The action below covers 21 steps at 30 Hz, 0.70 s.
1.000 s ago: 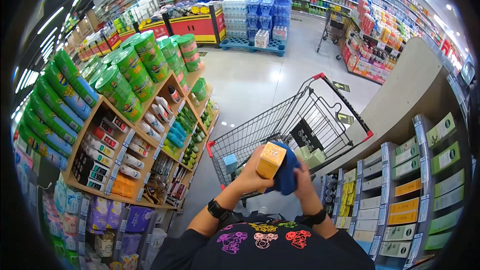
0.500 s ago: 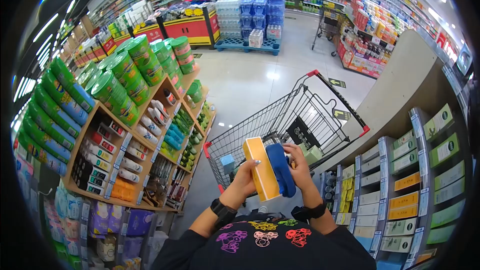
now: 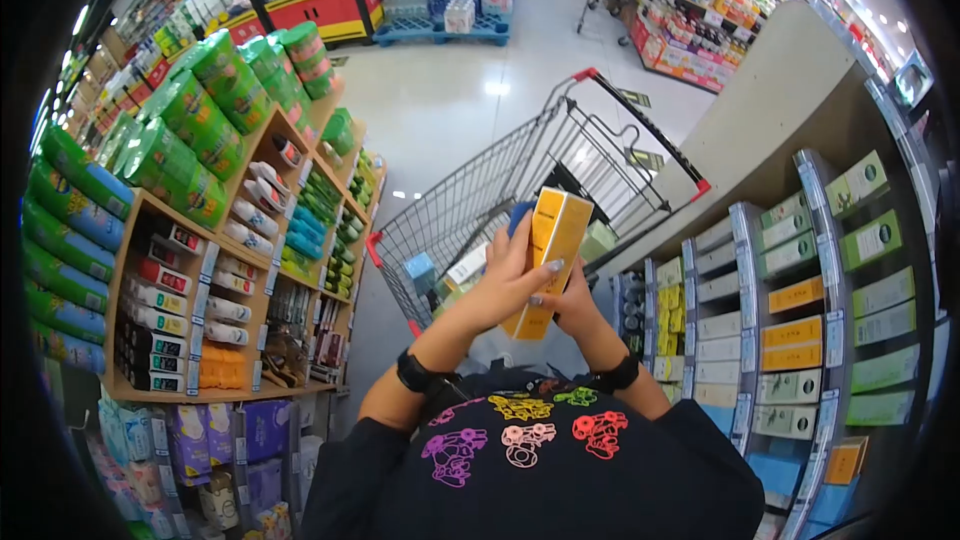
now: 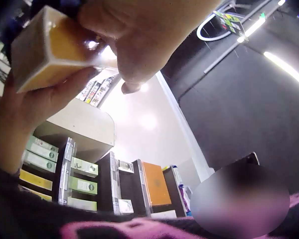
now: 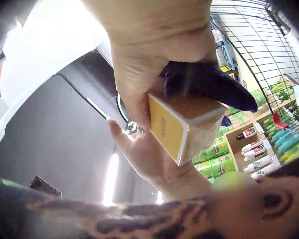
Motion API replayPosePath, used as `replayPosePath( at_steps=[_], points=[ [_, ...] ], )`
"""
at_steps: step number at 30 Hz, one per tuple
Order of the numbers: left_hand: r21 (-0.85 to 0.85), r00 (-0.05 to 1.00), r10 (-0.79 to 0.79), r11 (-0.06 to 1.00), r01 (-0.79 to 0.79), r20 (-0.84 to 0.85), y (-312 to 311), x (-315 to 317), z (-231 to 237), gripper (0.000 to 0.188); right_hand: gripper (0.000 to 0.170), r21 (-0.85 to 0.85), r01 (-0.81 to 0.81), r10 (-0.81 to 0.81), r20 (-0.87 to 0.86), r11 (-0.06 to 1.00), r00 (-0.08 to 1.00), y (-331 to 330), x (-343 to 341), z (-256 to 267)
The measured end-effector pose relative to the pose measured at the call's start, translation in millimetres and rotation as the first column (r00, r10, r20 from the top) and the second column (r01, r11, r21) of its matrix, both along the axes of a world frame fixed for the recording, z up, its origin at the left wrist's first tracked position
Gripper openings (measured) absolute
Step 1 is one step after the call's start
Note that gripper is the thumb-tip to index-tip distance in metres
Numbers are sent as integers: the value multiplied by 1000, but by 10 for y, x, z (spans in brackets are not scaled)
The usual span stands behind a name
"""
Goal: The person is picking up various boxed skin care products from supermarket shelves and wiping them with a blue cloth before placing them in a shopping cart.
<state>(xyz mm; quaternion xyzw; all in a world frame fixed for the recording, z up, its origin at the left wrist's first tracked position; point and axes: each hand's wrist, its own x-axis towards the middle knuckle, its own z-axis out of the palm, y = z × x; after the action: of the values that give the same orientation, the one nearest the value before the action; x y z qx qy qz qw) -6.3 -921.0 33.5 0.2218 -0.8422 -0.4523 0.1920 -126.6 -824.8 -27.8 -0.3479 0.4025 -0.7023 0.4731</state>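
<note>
A tall yellow carton with white edges [image 3: 557,230] stands tilted in front of the torso, held between both hands. My left hand [image 3: 500,285] grips it from the left, its thumb lying across the front face. From the right and below, my right hand [image 3: 577,305] holds the same carton, thumb on its side. A dark blue cloth item [image 5: 204,84] is pressed between the right palm and the carton. In the head view only a blue edge of it shows behind the left fingers; its full shape is hidden.
A wire shopping cart [image 3: 480,180] with red corners stands just ahead, holding a light blue box [image 3: 420,268] and other cartons. Wooden shelving [image 3: 270,125] with green canisters [image 3: 195,120] flanks the left. Shelves of boxes [image 3: 790,330] line the right, beside a pale panel [image 3: 760,90].
The carton was turned from end-on to upright and has shifted right, now in both hands. The blue cloth item went from beside the carton to mostly behind it. The head view tilted downward.
</note>
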Motion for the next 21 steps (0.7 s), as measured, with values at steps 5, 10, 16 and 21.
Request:
replayPosePath(
  at_steps=[5, 10, 16, 21],
  points=[
    [74, 941, -312, 943, 323, -131, -303, 166, 481, 50, 77, -46, -91, 99, 258, 995, 961, 73, -60, 286],
    [50, 605, 40, 999, 0, -795, -378, 614, 1662, 75, 75, -10, -155, 153, 251, 988, 956, 140, -56, 434],
    [-614, 409, -551, 789, -29, -727, -172, 745, 2169, 79, 76, -2, -178, 173, 237, 984, 956, 121, 24, 333],
    [-719, 443, -641, 695, -14, -627, 35, 534, 1984, 83, 79, 1, -195, 191, 202, 981, 961, 148, 0, 275]
  ],
)
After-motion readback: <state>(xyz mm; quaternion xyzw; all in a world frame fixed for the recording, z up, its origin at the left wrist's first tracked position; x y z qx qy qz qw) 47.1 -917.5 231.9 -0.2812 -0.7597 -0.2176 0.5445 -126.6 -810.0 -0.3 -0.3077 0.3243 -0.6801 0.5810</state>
